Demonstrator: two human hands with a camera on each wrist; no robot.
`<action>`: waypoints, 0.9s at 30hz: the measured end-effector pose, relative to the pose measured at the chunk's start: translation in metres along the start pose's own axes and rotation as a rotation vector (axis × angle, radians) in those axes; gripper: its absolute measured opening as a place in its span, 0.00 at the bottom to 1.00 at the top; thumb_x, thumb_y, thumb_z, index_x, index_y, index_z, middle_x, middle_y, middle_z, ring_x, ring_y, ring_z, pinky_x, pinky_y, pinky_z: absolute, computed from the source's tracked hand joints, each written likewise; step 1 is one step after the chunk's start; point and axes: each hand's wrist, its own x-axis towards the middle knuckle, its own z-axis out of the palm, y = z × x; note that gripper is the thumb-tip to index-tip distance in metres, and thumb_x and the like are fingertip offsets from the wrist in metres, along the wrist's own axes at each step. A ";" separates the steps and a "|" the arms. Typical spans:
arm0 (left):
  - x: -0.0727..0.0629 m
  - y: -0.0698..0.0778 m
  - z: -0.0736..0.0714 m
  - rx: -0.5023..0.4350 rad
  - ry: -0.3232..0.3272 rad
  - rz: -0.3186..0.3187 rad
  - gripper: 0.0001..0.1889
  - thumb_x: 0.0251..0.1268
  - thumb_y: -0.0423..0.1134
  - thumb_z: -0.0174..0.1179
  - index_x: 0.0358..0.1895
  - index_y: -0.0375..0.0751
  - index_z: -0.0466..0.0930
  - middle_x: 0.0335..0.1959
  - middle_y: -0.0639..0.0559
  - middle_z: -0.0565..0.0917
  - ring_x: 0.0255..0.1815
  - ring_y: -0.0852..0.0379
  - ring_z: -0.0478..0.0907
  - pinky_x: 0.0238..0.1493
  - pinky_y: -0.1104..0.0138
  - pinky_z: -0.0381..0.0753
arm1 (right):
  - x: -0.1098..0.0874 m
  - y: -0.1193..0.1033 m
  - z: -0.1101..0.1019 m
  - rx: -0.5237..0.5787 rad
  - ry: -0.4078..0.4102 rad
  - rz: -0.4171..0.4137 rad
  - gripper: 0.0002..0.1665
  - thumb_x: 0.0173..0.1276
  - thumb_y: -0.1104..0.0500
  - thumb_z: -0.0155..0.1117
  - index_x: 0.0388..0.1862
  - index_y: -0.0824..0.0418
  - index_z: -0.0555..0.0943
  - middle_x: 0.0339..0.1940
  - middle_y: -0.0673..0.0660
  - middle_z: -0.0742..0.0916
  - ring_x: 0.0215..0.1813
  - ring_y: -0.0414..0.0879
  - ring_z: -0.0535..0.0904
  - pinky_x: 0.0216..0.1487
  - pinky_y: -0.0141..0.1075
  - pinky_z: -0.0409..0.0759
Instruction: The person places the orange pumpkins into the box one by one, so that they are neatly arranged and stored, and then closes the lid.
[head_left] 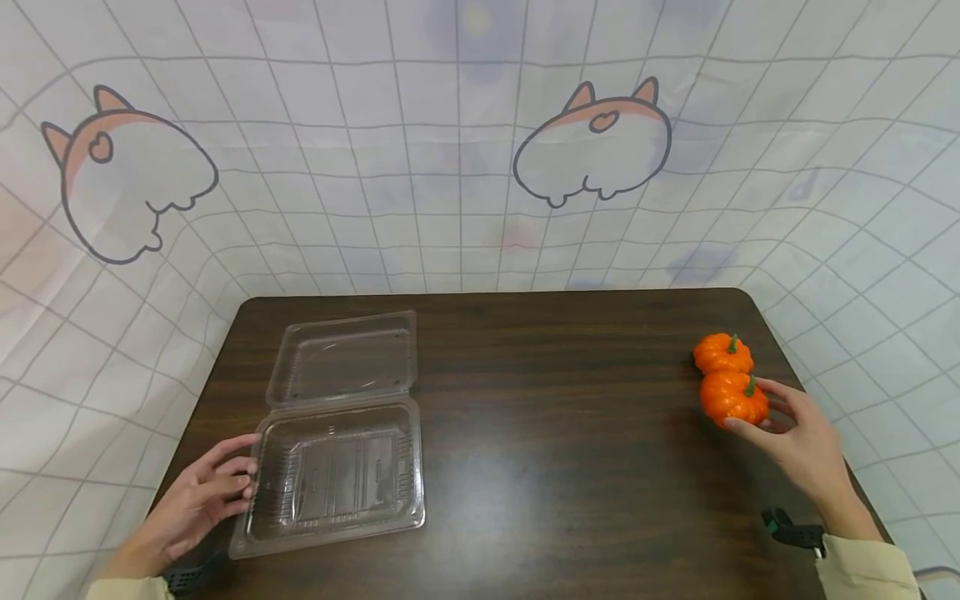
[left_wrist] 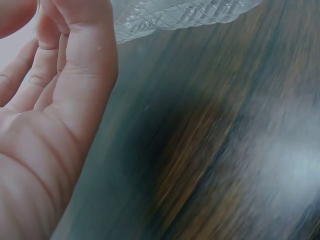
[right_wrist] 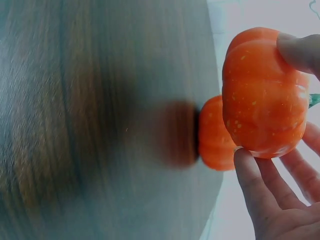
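An orange toy pumpkin [head_left: 733, 400] with a green stem is held in my right hand [head_left: 806, 442], thumb on one side and fingertips on the other. In the right wrist view this pumpkin [right_wrist: 265, 92] hangs above the tabletop. Just behind it stands a second orange pumpkin [head_left: 722, 354], partly covered by the held one in the right wrist view [right_wrist: 215, 135]. A clear plastic clamshell box [head_left: 420, 492] lies unfolded at the left, its lid toward the wall. My left hand [head_left: 198, 496] is at its left side, loosely bent fingertips right at the rim.
The dark wood-grain table [head_left: 555, 467] has rounded far corners. A white gridded cloth [head_left: 480, 208] with cartoon animal prints surrounds it at the back and sides. Dark bands [head_left: 791, 529] sit around both wrists, beside light sleeves.
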 end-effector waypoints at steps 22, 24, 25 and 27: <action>0.025 -0.017 0.024 0.048 0.052 0.003 0.30 0.79 0.21 0.39 0.73 0.57 0.64 0.49 0.61 0.85 0.43 0.64 0.85 0.46 0.68 0.89 | -0.006 -0.043 0.019 0.087 0.047 -0.132 0.44 0.57 0.56 0.83 0.70 0.62 0.74 0.56 0.30 0.73 0.53 0.13 0.69 0.48 0.07 0.72; 0.027 -0.018 0.026 0.060 0.056 -0.010 0.29 0.79 0.22 0.40 0.73 0.58 0.64 0.49 0.61 0.85 0.43 0.65 0.85 0.46 0.68 0.89 | -0.006 -0.047 0.021 0.102 0.043 -0.150 0.43 0.56 0.58 0.83 0.70 0.61 0.75 0.57 0.28 0.73 0.54 0.14 0.70 0.49 0.07 0.72; 0.028 -0.018 0.027 0.062 0.055 -0.011 0.29 0.79 0.22 0.40 0.73 0.58 0.63 0.49 0.61 0.85 0.43 0.65 0.85 0.46 0.68 0.89 | -0.006 -0.049 0.022 0.105 0.040 -0.160 0.43 0.56 0.59 0.83 0.70 0.61 0.75 0.57 0.28 0.73 0.55 0.14 0.70 0.49 0.07 0.72; 0.031 -0.019 0.029 0.045 0.038 -0.003 0.29 0.79 0.21 0.40 0.74 0.56 0.63 0.49 0.61 0.85 0.44 0.64 0.85 0.46 0.68 0.89 | -0.006 -0.052 0.024 0.112 0.027 -0.168 0.43 0.57 0.59 0.83 0.70 0.61 0.75 0.59 0.33 0.75 0.56 0.14 0.70 0.50 0.07 0.73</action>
